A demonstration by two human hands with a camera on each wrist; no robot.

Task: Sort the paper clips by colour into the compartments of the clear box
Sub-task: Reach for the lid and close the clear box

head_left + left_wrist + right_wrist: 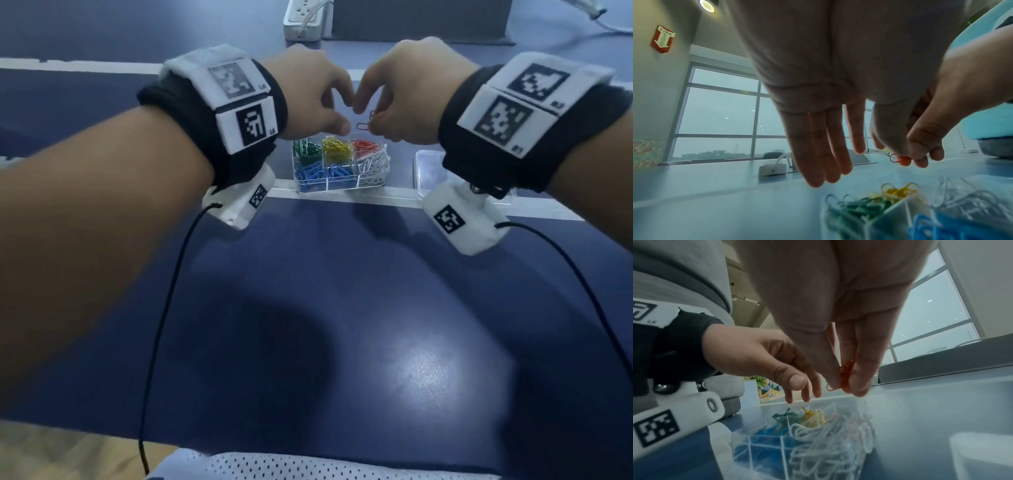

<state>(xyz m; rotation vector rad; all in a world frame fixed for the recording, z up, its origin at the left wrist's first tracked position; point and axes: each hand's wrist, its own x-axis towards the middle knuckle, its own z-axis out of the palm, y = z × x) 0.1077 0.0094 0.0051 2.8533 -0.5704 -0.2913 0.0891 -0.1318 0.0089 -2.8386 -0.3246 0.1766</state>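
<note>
The clear box (356,186) sits on the blue table, its compartments holding green (306,149), yellow (337,147), red (366,145), blue (310,173) and white (373,166) clips. Above its far edge my right hand (368,118) pinches a few red clips (363,122) between thumb and fingertips; they also show in the right wrist view as red clips (845,374) and in the left wrist view as red clips (897,158). My left hand (337,114) hovers just beside it, its fingers (828,154) straight and holding nothing.
A clear lid (430,171) lies just right of the box, partly under my right wrist. A white power strip (305,19) and a dark block (418,20) stand at the far edge. Black cables (164,308) hang from both wrist cameras.
</note>
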